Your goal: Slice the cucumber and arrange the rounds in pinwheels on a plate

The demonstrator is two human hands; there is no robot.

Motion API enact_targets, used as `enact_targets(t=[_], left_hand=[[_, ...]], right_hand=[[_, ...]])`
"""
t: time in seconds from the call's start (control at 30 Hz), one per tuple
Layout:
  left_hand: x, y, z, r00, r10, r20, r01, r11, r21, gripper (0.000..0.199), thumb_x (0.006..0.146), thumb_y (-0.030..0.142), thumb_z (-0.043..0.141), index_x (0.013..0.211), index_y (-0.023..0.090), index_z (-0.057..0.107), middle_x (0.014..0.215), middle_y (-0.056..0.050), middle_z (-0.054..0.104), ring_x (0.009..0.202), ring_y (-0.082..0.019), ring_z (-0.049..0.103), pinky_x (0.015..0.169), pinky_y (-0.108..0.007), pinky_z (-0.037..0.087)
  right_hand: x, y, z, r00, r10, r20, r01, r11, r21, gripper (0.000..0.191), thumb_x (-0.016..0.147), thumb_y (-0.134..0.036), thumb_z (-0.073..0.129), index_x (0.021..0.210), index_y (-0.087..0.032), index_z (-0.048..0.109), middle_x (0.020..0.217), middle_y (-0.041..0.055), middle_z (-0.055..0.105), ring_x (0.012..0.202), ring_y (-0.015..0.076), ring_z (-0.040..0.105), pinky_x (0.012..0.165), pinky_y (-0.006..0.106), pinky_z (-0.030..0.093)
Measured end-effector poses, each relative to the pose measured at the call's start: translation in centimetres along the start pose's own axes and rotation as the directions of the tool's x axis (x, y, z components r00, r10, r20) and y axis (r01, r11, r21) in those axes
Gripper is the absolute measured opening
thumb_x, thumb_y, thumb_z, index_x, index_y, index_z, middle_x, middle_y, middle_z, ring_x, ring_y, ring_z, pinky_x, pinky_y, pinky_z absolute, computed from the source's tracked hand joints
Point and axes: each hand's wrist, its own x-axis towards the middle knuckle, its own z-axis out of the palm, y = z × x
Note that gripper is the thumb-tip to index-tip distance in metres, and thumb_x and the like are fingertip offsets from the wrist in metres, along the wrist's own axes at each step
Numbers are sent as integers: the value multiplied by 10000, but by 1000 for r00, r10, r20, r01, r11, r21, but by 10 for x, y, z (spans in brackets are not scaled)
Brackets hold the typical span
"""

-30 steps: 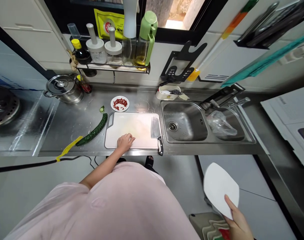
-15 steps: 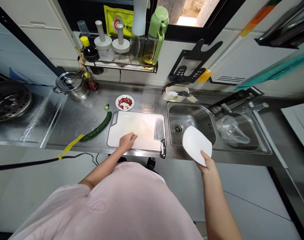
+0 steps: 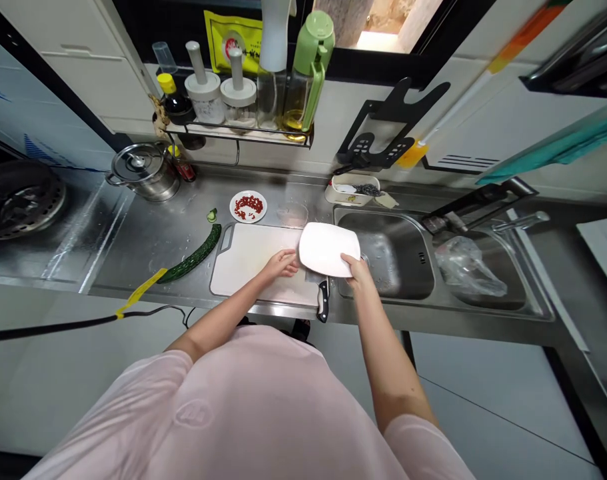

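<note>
Where the hands stand: at the near edge of the stainless steel counter (image 3: 133, 260), apart from each other

Left hand (image 3: 282, 264): resting on the white cutting board (image 3: 243, 260), fingers (image 3: 278, 261) loosely curled, holding nothing, just beside the plate

Right hand (image 3: 357, 270): clamped on the near right edge of the white plate

White plate (image 3: 329, 249): held over the right end of the board, its right edge reaching over the sink

Cleaver (image 3: 323, 300): black handle toward the near side, blade mostly hidden beneath the plate

Cucumber (image 3: 188, 245): on the counter, left of the board

Sink (image 3: 388, 257): right of the board, a plastic bag (image 3: 470, 267) in the right basin

Saucer of chopped red chili (image 3: 248, 207): beyond the board

Steel pot (image 3: 146, 172): far left
</note>
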Motion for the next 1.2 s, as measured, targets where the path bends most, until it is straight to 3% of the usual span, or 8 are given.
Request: enact_targets(t=[0.17, 0.3, 0.43, 0.57, 0.83, 1.2], left_hand=[[18, 16, -3, 988, 14, -152, -28, 995, -93, 357, 736, 241, 683, 1041, 161, 515, 776, -18, 652, 629, -99, 635, 612, -225, 515], [31, 26, -14, 968, 57, -243, -97, 983, -156, 305, 724, 175, 653, 1000, 160, 524, 758, -2, 650, 618, -75, 629, 643, -213, 520], [45, 34, -30, 953, 86, -289, -141, 975, -174, 290, 718, 150, 644, 979, 159, 519, 734, 8, 637, 606, -74, 623, 651, -222, 536], [58, 38, -43, 943, 70, -326, -141, 970, -201, 263, 722, 136, 642, 950, 153, 513, 715, 14, 617, 584, -67, 607, 650, -223, 545], [80, 41, -60, 928, 58, -369, -141, 969, -204, 243, 733, 125, 621, 968, 142, 559, 735, 0, 621, 601, -69, 612, 667, -226, 554], [98, 44, -66, 913, 45, -405, -112, 984, -141, 225, 726, 113, 667, 945, 121, 615, 731, -7, 630, 610, -66, 616, 680, -219, 560]], right_hand=[[14, -2, 58, 996, -53, 76, 57, 997, -61, 313, 620, -67, 651, 929, -107, 628, 757, 34, 703, 683, 164, 653, 636, 283, 571], [15, -10, 82, 995, -28, 95, 41, 990, -134, 290, 671, -135, 625, 954, -162, 571, 737, -3, 663, 606, 132, 615, 508, 226, 527], [13, -16, 89, 969, 46, 241, 19, 965, -260, 297, 723, -192, 595, 1007, -221, 511, 808, -5, 649, 573, 114, 612, 436, 195, 490], [20, -15, 95, 929, 119, 351, 34, 915, -401, 317, 723, -204, 604, 1002, -221, 454, 777, 2, 625, 485, 108, 601, 339, 148, 373], [40, -2, 119, 944, 27, 329, 86, 942, -324, 304, 743, -128, 551, 1008, -213, 427, 731, -23, 594, 428, 75, 562, 338, 140, 370], [55, -2, 132, 965, 34, 261, 78, 911, -405, 343, 792, -166, 558, 1103, -200, 419, 738, -19, 603, 432, 64, 565, 347, 118, 376]])
